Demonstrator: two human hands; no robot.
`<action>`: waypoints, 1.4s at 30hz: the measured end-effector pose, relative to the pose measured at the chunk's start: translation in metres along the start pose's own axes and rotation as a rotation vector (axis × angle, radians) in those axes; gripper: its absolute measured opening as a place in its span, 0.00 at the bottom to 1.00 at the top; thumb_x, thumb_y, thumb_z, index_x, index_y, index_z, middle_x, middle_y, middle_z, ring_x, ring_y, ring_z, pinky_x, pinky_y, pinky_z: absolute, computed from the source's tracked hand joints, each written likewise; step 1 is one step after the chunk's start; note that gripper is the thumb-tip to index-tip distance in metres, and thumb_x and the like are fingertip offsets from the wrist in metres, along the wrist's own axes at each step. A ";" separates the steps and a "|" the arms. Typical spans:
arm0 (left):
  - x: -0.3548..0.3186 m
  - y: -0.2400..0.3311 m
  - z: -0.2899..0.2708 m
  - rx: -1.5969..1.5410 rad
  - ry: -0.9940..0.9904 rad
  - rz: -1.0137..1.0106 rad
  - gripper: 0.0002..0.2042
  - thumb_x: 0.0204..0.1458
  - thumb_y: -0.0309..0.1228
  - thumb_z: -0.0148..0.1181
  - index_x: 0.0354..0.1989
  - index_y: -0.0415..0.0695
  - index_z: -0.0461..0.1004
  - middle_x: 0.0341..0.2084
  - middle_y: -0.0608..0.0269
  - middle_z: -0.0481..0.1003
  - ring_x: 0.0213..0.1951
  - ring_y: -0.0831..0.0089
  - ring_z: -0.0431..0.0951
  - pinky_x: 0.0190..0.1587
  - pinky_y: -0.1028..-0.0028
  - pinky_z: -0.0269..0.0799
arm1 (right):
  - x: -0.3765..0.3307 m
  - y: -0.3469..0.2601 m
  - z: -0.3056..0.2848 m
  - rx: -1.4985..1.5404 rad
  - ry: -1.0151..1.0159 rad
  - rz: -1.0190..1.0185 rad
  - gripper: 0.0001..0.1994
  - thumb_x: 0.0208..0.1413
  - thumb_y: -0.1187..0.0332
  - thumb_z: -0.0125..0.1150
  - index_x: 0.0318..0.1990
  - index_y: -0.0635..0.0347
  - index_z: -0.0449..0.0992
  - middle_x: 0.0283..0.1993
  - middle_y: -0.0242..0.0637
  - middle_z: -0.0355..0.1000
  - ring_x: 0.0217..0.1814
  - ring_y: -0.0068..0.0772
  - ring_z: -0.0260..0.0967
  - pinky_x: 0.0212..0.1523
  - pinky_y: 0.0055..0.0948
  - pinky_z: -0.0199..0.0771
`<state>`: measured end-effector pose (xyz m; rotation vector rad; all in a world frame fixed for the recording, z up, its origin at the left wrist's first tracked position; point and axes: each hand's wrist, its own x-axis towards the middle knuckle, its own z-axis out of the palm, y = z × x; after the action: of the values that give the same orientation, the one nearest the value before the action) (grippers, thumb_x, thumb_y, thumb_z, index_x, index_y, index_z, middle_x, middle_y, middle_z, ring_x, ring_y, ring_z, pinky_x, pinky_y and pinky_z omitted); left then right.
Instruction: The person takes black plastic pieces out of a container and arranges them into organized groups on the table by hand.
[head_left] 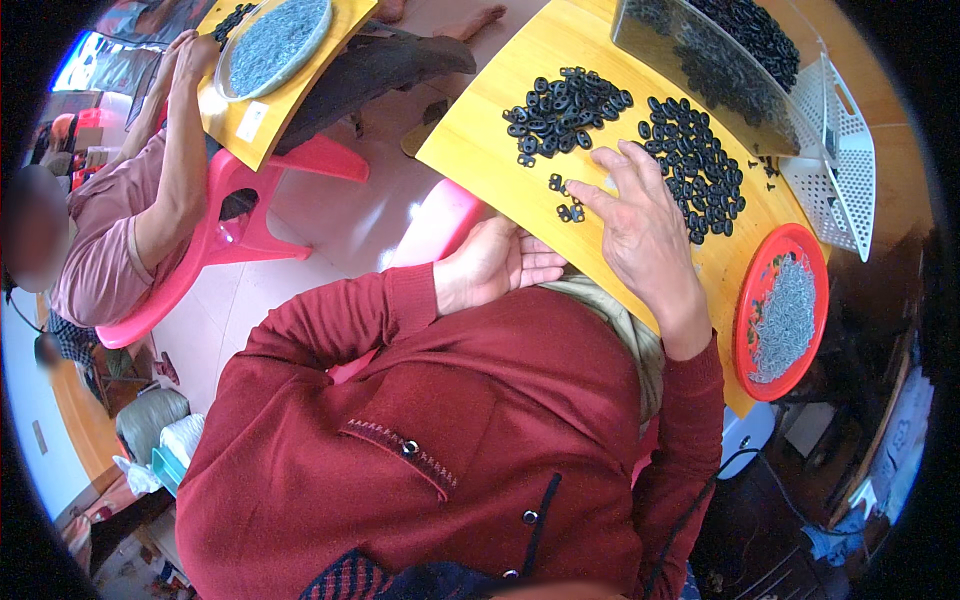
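My right hand [640, 225] lies palm down on a yellow wooden board [480, 130], fingers spread, with the fingertips touching a few small black plastic pieces [566, 198]. My left hand [495, 265] waits palm up at the board's near edge, holding nothing. Two heaps of the same black pieces lie on the board: one [562, 108] beyond my fingers, the other [700, 165] to the right of my hand.
A red plate [745, 300] of small grey metal parts sits at the board's right end. A clear box [700, 60] of black pieces and a white perforated tray [835, 170] stand behind. Another person [130, 220] works at a second board [255, 125] on the left, beside a pink plastic chair [250, 230].
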<state>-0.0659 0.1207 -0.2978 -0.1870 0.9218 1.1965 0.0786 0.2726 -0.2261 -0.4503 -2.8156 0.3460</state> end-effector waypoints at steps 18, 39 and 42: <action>0.001 -0.002 -0.001 -0.015 -0.005 -0.009 0.24 0.74 0.47 0.34 0.55 0.41 0.72 0.41 0.57 0.80 0.42 0.68 0.83 0.50 0.64 0.82 | 0.027 -0.018 0.011 -0.082 0.003 -0.059 0.23 0.50 0.78 0.56 0.53 0.48 0.83 0.67 0.41 0.66 0.75 0.53 0.56 0.70 0.46 0.64; 0.002 -0.002 -0.001 -0.010 0.001 -0.019 0.22 0.74 0.45 0.35 0.55 0.42 0.73 0.41 0.59 0.80 0.41 0.70 0.82 0.48 0.68 0.82 | 0.037 -0.006 0.014 -0.119 -0.002 -0.031 0.24 0.50 0.81 0.56 0.56 0.52 0.80 0.68 0.42 0.66 0.75 0.53 0.57 0.72 0.47 0.62; 0.001 -0.001 -0.001 -0.003 0.004 -0.020 0.22 0.74 0.45 0.35 0.56 0.42 0.73 0.41 0.59 0.80 0.41 0.70 0.83 0.48 0.68 0.82 | 0.039 -0.007 0.013 -0.133 0.007 -0.033 0.24 0.51 0.80 0.55 0.56 0.51 0.80 0.68 0.42 0.66 0.75 0.53 0.57 0.73 0.46 0.62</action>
<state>-0.0654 0.1205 -0.2992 -0.2007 0.9200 1.1789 0.0369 0.2765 -0.2272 -0.4309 -2.8468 0.1500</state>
